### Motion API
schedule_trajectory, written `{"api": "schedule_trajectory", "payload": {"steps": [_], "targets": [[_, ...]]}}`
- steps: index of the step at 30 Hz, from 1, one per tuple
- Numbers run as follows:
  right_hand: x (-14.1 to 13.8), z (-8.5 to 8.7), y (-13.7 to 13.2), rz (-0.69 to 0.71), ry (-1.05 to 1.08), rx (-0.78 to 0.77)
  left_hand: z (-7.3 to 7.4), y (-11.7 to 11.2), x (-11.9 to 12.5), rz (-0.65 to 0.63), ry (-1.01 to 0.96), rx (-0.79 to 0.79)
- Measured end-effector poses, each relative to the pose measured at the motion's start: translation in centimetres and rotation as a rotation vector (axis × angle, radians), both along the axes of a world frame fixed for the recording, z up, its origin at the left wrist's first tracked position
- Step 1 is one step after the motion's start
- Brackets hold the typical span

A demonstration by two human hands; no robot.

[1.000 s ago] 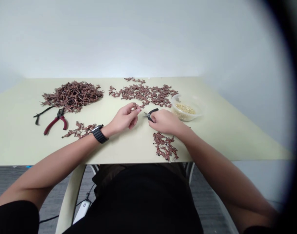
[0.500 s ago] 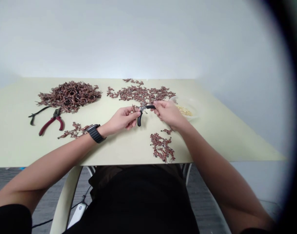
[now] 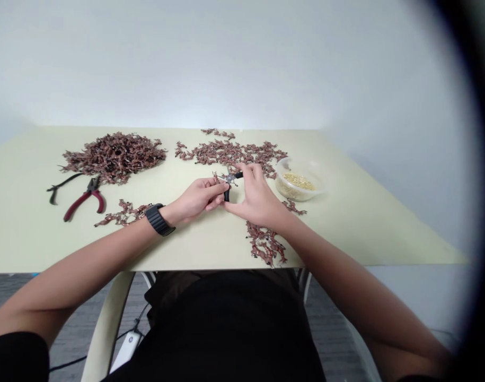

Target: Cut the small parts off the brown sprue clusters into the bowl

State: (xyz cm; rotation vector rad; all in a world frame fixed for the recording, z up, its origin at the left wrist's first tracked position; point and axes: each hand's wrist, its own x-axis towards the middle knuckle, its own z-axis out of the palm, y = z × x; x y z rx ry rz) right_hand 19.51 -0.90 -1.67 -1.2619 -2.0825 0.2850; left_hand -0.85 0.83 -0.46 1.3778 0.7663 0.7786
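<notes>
Well, the work sits near the middle of the pale worktop (image 3: 357,228), between the two hands. The left hand (image 3: 196,199) is curled almost shut, its thumb and fingertips pinching a small brown metal piece (image 3: 219,176) whose branching outline is too small to read in detail. The right hand (image 3: 258,199) is spread much wider, with its fingers over the upper handle of a pair of small black-handled pliers (image 3: 227,195) and its thumb reaching low beside the other handle. It has hold of the tool, though how hard it is squeezing cannot be told.

The pliers' lower handle points back toward the person, while the upper one angles off to the right. Their steel jaws meet the piece just beyond the left fingertips, so the left hand lies marginally nearer that join.

Around them, a loose spread of similar pieces (image 3: 230,152) lies just beyond the hands, and a dense heap (image 3: 115,158) stands further left. Smaller clusters (image 3: 123,213) (image 3: 265,243) lie near each forearm – the right one partly under it. To the right sits a clear plastic tub (image 3: 300,180) of pale golden bits, and far left lie red-handled pliers (image 3: 85,200) beside a black-handled tool (image 3: 63,183).
</notes>
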Motion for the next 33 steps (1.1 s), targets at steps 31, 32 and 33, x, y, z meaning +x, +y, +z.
{"api": "schedule_trajectory", "payload": {"steps": [31,32,33], "targets": [[3.4,2.1,1.5,0.125,-0.081,0.070,1.9,2.6,-3.6,-0.260,-0.059,-0.177],[3.4,2.2,1.4,0.143,-0.084,0.073,1.9,2.6,-3.7,-0.282,-0.052,-0.192],[3.3,2.2,1.3,0.164,-0.089,0.078,1.9,2.7,-3.8,-0.301,-0.044,-0.204]]}}
